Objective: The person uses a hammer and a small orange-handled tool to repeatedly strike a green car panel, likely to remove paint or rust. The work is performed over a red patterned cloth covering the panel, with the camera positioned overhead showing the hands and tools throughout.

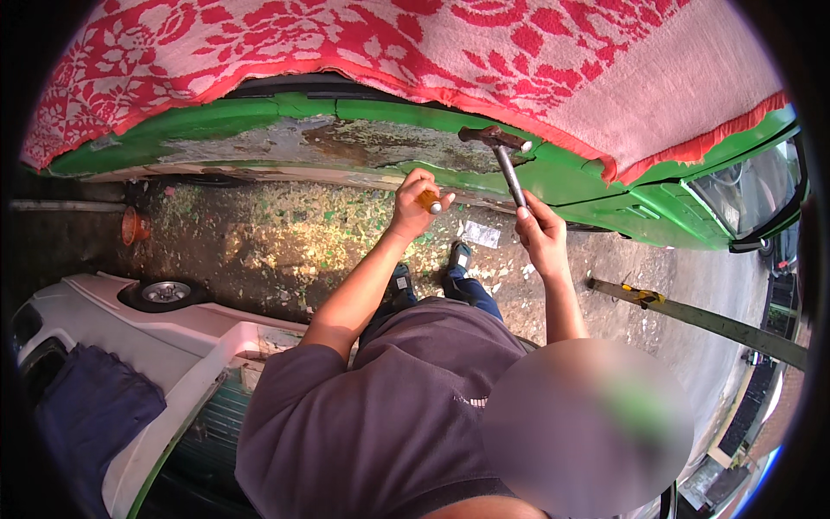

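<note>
My left hand [410,210] is wrapped round a tool with an amber handle [428,202]. A round metal cap ends the handle toward me; the tool's working end is hidden. My right hand [541,238] grips the grey shaft of a hammer [509,170], whose brown, rusty-looking head is raised past the hand, over the vehicle's side. Both hands are in front of a green vehicle [588,186]. On its side, a long patch of stripped and flaking paint [363,143] shows grey and brown. Hammer and amber handle are apart.
A red and white floral blanket [484,52] drapes over the vehicle. Paint chips and a sheet of paper [481,234] litter the ground [346,242]. An orange pot [134,227] stands at the left. Behind me are a pale vehicle [112,320] with dark cloth [95,415], and a pole [718,324].
</note>
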A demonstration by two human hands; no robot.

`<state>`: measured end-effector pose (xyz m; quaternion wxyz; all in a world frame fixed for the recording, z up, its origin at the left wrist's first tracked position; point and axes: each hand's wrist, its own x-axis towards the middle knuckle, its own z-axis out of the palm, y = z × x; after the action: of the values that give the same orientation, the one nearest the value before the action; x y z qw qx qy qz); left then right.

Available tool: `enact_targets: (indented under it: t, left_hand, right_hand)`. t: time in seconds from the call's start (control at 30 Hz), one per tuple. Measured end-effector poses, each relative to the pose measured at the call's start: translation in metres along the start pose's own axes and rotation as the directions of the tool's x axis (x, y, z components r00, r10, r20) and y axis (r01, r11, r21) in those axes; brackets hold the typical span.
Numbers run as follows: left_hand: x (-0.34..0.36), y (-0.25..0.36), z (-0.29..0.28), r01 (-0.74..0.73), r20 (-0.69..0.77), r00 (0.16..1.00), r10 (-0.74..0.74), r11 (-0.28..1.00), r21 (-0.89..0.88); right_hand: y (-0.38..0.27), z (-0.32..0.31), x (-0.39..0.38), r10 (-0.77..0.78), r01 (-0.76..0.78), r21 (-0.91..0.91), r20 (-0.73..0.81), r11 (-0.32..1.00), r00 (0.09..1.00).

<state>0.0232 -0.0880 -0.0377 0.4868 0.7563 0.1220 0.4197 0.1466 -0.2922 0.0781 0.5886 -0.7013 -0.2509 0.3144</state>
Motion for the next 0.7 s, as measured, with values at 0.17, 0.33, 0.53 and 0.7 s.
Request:
enact_targets:
  t: [0.17, 0.33, 0.53, 0.7]
  left_hand:
    - [0.001, -0.003, -0.007, 0.01, -0.049, 0.999, -0.012, 0.999, -0.052]
    - [-0.008, -0.009, 0.003, -0.044, -0.022, 0.999, 0.044, 0.999, 0.017]
    - [-0.017, -0.008, 0.004, -0.055, -0.029, 0.998, 0.054, 0.998, -0.026]
    - [-0.009, 0.0, 0.0, -0.064, -0.038, 0.997, 0.063, 0.998, -0.013]
  right_hand:
    - [-0.002, 0.002, 0.005, 0.036, -0.037, 0.041, 0.009, 0.998, 0.999]
    - [-0.003, 0.008, 0.008, 0.013, -0.014, 0.007, 0.021, 1.0, 1.0]
    - [-0.004, 0.013, 0.007, 0.011, -0.01, -0.027, 0.018, 1.0, 1.0]
    - [-0.003, 0.018, 0.003, 0.01, -0.01, -0.011, 0.013, 1.0, 1.0]
